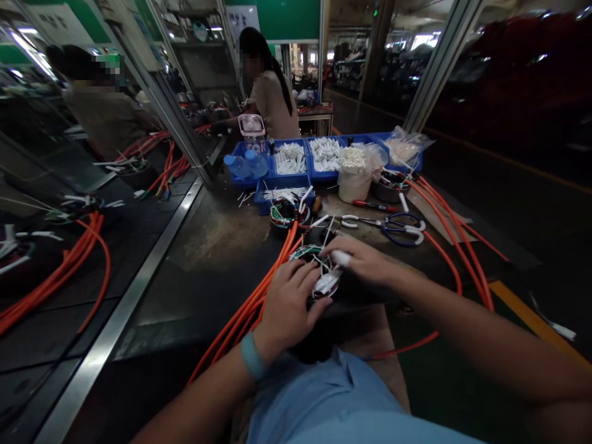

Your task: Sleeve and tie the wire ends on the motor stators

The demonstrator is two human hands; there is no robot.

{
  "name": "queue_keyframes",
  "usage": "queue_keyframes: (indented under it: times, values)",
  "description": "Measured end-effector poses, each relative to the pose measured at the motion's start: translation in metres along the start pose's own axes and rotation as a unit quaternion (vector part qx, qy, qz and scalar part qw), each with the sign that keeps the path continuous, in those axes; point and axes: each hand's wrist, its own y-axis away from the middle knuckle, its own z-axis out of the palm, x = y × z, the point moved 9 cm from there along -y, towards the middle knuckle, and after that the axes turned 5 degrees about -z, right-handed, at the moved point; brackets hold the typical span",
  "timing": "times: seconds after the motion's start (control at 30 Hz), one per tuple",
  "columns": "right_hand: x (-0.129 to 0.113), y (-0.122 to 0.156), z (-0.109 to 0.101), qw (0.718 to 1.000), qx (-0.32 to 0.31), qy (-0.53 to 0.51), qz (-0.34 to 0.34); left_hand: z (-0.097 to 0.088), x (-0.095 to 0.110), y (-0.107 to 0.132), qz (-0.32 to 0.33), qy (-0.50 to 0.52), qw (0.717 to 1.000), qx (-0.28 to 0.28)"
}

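Note:
My left hand (287, 303) grips a round wire-wound part (319, 271) at the near edge of the workbench (217, 246), fingers curled over its left side. My right hand (361, 259) rests over the same part from the right, fingers bent, pinching a small white sleeve (341, 258) at its top. White tubes and coloured wires stick out of the part. A bundle of orange cables (259, 296) runs from it down to the left.
A second wound part (289, 213) lies further back. Blue-handled scissors (400, 227) and a red screwdriver (374, 205) lie right of it. Blue bins (314, 157) of white tubes, a white tub (354, 179) and bottles stand behind. Another person (271, 92) works beyond.

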Motion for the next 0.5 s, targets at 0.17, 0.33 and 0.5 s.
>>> queue_keyframes:
  times: [0.17, 0.33, 0.5]
  values:
    - [0.132, 0.073, -0.024, 0.958, 0.005, 0.117, 0.264, 0.006, 0.003, 0.007, -0.082, -0.024, 0.996, 0.012]
    - [0.178, 0.09, -0.008, 0.946, -0.081, 0.159, 0.272, 0.015, -0.004, -0.006, -0.096, 0.025, 0.995, 0.013]
    - [0.183, 0.092, -0.012, 0.939, -0.135, 0.165, 0.271, 0.013, 0.001, -0.002, 0.05, 0.091, 0.986, -0.127]
